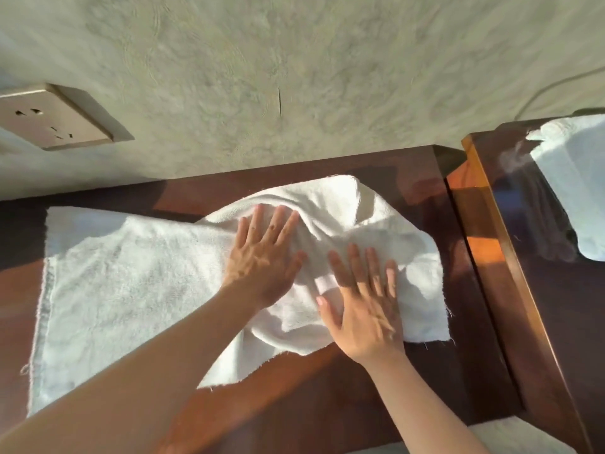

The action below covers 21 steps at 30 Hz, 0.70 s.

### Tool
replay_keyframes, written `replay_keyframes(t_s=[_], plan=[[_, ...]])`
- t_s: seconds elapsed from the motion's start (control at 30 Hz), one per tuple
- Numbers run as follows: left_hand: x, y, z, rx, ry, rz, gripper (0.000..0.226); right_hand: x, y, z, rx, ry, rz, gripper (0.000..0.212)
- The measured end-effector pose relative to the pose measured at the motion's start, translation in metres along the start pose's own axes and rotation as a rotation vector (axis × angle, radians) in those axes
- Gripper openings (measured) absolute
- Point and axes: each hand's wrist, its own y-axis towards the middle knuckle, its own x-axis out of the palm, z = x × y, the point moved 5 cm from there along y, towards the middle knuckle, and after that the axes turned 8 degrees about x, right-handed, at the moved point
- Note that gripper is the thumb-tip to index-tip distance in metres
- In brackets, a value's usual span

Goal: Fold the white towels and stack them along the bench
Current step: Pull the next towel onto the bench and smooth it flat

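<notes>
Nearest, the right hand and left hand lay flat, fingers spread, pressing the rumpled white towel on the wooden bench. Soft and light, it probably handled best pinched at its frayed corners. Farther off, another towel rested.

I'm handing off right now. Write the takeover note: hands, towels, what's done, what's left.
Left hand: flat, fingers straight, pressing the rumpled towel. No grip.
Right hand: flat on the same towel, nearer its right end. No grip.
Towels: the rumpled towel lies on the bench, overlapping a flatter towel spread to the left. Another white towel sits on the adjoining surface at far right; whether it is folded is unclear.
Done: the towel is laid down and under both palms.
Left: flatten it, fold both towels, stack them along the bench.
</notes>
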Motion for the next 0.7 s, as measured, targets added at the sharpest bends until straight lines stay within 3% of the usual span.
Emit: replay_keyframes(t_s=[0.13,0.3,0.43,0.57,0.7], plan=[[0.003,0.016,-0.010,0.194,0.127,0.025,0.080,-0.007,-0.005,0.019,-0.047,0.009,0.055,0.080],[0.002,-0.001,-0.019,0.261,0.108,0.106,0.066,-0.012,-0.001,0.038,-0.066,0.036,0.110,0.086],[0.013,-0.053,-0.036,0.120,0.016,0.144,0.069,-0.008,-0.013,0.054,-0.070,-0.012,0.069,0.094],[0.027,-0.105,-0.069,-0.085,-0.005,0.108,0.076,-0.004,-0.026,0.069,-0.086,-0.023,-0.071,0.099],[0.037,-0.125,-0.067,-0.082,0.000,0.088,0.076,-0.026,-0.016,0.032,-0.112,0.115,0.036,0.090]])
